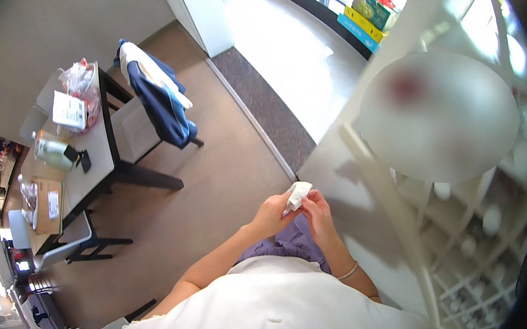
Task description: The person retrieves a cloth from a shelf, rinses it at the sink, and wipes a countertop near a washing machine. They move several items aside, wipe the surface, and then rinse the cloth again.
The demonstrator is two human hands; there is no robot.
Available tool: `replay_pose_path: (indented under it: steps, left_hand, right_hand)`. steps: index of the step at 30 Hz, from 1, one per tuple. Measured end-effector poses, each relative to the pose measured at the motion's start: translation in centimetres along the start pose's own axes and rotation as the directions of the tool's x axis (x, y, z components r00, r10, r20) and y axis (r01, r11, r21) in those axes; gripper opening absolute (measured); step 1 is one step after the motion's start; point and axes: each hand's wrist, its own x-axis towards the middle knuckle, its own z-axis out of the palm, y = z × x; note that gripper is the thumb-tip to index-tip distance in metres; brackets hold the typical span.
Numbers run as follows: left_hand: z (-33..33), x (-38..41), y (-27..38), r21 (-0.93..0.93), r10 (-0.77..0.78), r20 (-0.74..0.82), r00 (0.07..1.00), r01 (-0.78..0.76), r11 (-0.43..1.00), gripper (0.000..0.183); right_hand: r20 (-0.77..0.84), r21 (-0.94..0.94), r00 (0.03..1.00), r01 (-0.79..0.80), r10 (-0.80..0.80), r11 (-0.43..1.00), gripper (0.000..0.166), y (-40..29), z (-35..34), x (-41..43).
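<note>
A crumpled white paper tissue (298,195) is held between my two hands in front of my waist. My left hand (271,216) has its fingers around the tissue's left side and lower part. From the other side, the thumb and fingers of my right hand (320,215) pinch its right edge, and a light-coloured bracelet (349,272) circles that wrist. The fingertips nearly meet below the tissue, where its lower end is partly hidden. Beneath the hands show purple trousers or shorts (291,243) and my white top (286,303).
Left stands a dining table (101,158) with plastic bags (78,80), a large bottle (53,150) and a cardboard box (49,206). A jacket (159,99) hangs over a chair. A white lattice rack (466,246) stands right. Stacked boxes (365,22) sit by the window.
</note>
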Motion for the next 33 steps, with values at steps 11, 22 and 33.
replay_pose_path:
  steps: [11,22,33]
  left_hand:
    - [-13.4,21.2,-9.6,-0.105,-0.163,-0.068,0.984,0.155,0.982,0.025]
    - [-28.5,49.4,-15.8,-0.366,-0.131,0.333,0.934,0.256,0.895,0.019]
    - [-33.1,77.7,-22.2,-0.241,-0.236,0.344,0.909,0.329,0.913,0.029]
  right_hand:
    - [0.0,-0.221,0.997,0.078,-0.08,0.972,0.013,-8.1,6.7,27.4]
    - [-0.399,0.067,0.883,0.297,-0.247,0.952,0.015,-17.0,11.2,51.5]
    - [-0.506,-0.086,0.717,0.511,-0.48,0.855,0.013,-31.4,8.1,76.7]
